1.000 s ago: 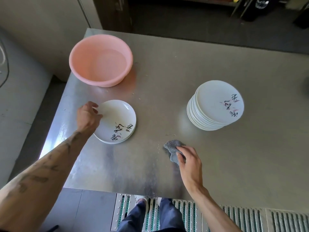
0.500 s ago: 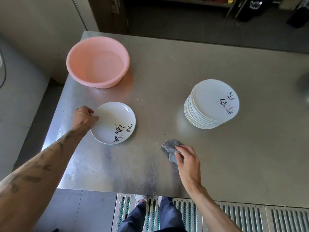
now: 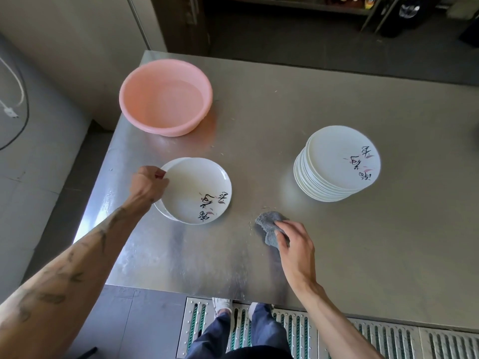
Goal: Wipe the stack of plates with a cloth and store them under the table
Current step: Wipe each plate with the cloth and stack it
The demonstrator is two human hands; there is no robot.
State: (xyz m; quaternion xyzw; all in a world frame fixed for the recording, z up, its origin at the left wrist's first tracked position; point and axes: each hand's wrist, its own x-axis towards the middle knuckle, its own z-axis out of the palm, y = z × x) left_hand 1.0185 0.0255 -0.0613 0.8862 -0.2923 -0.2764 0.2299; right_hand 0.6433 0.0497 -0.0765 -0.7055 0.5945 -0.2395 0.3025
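**Current state**

- Grips the left rim of the separate plate (image 3: 197, 190) with the left hand (image 3: 149, 183), fingers curled over the edge.
- Shows a second rim just beneath that plate on its near-left side, so probably two plates lying one on the other, at the left of the tabletop (image 3: 285, 112) and near the pink basin (image 3: 166, 97).
- Holds the grey cloth (image 3: 269, 224) bunched under the curled fingers of the right hand (image 3: 298, 244). The cloth rests on the tabletop between the separate plate and the stack of plates (image 3: 339, 164), touching neither.
- Leaves the stack upright at the right, well apart from both hands, top plate face up.

**Step in hand (judgement)**

- Appears to fall early in the wiping stage, handling one plate at a time, with most of the stack untouched and nothing stored.
- Cannot tell whether the gripped plate is being set down as wiped or taken up for wiping.

**Next move (judgement)**

- If unwiped: lift the cloth off the tabletop, bring it onto the plate face, and steady the plate by its rim with the left hand.
- If wiped: let go of the rim, reach across to the stack, and lift the top plate by its edge without dragging those beneath.
- Treat the glazed surfaces as slippery.
- Postpone storage: shows nothing of the space under the tabletop beyond the floor grating (image 3: 388, 340).
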